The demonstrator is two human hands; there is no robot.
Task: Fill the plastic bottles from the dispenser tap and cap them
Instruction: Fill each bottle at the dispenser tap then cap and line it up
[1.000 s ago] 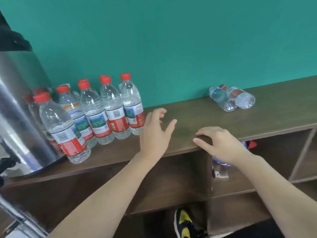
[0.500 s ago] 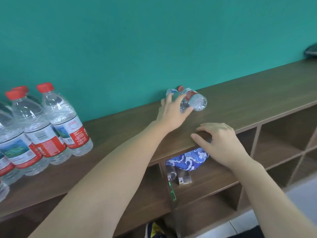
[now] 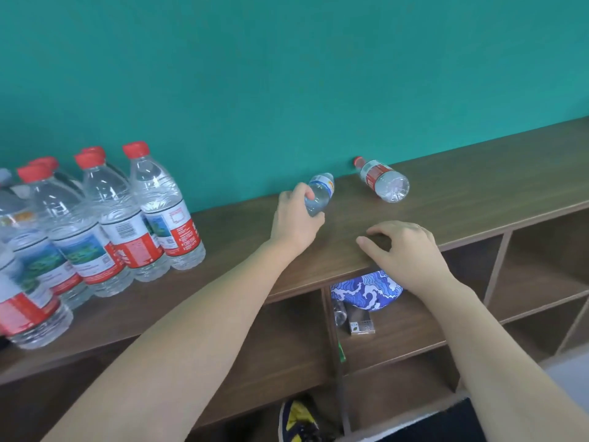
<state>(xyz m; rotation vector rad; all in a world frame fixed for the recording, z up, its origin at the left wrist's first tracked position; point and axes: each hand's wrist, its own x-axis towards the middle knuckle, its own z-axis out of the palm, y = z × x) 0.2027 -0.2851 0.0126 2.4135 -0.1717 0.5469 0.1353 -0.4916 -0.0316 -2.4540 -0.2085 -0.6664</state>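
Since half a second ago the left hand (image 3: 294, 215) has closed on the blue-label bottle (image 3: 319, 193) and pulled it away from the red-label bottle (image 3: 384, 180); the two lay touching then, now they are well apart. View has also swung back left, more of the standing bottles (image 3: 105, 224) show.

Left hand grip: fingers and thumb curled round the lower body of the blue-label bottle, bottle tilted, upper end toward the wall. Can't tell if its base is off the wooden surface (image 3: 478, 193) or dragging on it. Cap end hidden or blurred, can't tell if capped. Right hand (image 3: 404, 250) holds nothing, fingers loosely bent, resting on the front edge of the surface. Red-label bottle lies on its side near the wall, red cap on, base toward camera, looks empty. Standing bottles at left are upright, red-capped, look filled.

Step in hand, as I judge it: picking up an empty bottle to fill. Dispenser tap not in view now. Next move calls for carrying the bottle left past the standing group without knocking them, uncapping if a cap is on, mouth under the tap. Right hand is free for the cap.

Shelf below holds a blue wave-pattern pouch (image 3: 363, 290) and a small box (image 3: 361, 327).
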